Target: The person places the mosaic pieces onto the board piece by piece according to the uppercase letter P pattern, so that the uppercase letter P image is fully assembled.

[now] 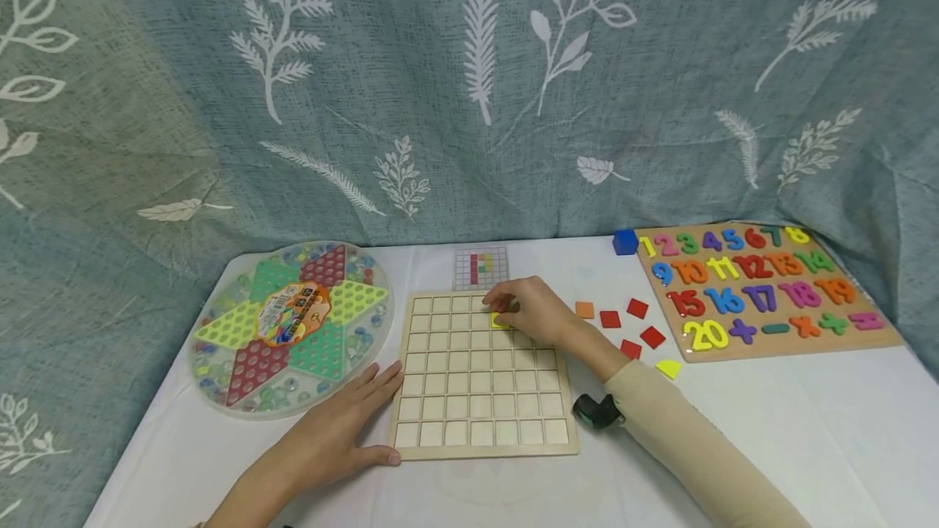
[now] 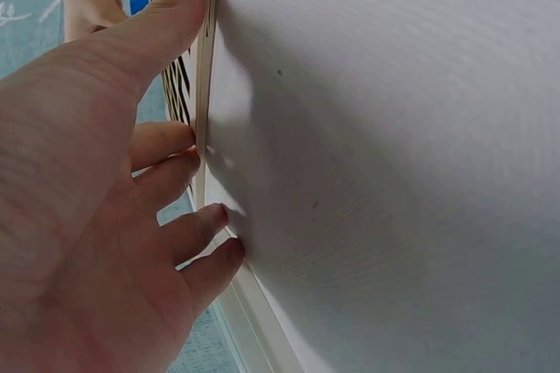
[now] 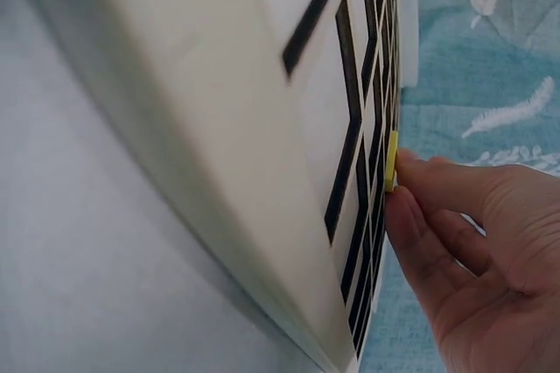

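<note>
A wooden grid board [image 1: 484, 453] lies flat on the table, its square cells bare wood. My right hand [image 1: 534, 312] is over the board's upper right part. Its thumb and finger pinch a yellow tile [image 3: 392, 161] at the board's surface. The same yellow tile [image 1: 502, 319] is partly hidden under the fingers in the head view. Beside the board's left edge is my left hand [image 1: 345, 426], fingertips and thumb touching that edge. In the left wrist view its fingers [image 2: 188, 237] are spread and fairly straight.
Behind the board lies a pattern card [image 1: 481, 269]. Several red tiles [image 1: 610, 319], an orange tile [image 1: 584, 310] and a rounded yellow piece [image 1: 668, 368] lie to the right. Farther right are a number board [image 1: 792, 353] and a blue cube [image 1: 625, 242]. A Chinese checkers set [image 1: 293, 324] sits left.
</note>
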Tool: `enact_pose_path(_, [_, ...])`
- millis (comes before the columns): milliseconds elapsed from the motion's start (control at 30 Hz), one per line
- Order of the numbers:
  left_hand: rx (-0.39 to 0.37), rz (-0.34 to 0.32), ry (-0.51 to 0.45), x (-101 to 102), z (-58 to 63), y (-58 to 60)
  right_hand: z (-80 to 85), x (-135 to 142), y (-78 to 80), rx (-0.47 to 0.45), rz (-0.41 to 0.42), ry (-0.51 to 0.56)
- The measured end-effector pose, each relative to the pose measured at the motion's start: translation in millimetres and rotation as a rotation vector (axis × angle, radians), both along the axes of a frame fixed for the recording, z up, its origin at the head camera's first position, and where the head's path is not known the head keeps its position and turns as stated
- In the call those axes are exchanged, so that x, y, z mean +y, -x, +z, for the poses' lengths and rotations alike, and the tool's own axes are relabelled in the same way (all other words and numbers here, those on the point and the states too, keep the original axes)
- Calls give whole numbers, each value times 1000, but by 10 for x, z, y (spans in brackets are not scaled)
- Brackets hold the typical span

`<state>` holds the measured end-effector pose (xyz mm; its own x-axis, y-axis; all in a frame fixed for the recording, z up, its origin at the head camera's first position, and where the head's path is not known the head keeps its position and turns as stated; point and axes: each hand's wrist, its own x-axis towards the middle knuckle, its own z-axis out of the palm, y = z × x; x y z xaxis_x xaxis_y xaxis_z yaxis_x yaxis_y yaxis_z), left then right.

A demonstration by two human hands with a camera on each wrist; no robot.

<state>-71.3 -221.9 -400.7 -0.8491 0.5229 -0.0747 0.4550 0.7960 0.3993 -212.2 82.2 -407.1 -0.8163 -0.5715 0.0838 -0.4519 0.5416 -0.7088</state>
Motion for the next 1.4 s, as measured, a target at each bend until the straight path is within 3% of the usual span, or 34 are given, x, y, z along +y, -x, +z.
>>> enact_pose_path(433, [-16, 9, -6, 4, 19, 5, 64, 152, 11, 44, -3, 71])
enact_pose_path(700, [-11, 9, -10, 5, 9, 11, 134, 436, 24, 41, -99, 38])
enact_pose_path(1000, [-17, 5, -13, 2, 0, 12, 70, 836, 27, 9, -162, 12])
enact_pose_path(1400, [-8, 5, -10, 3, 6, -3, 21, 1114, 15, 1, -144, -52])
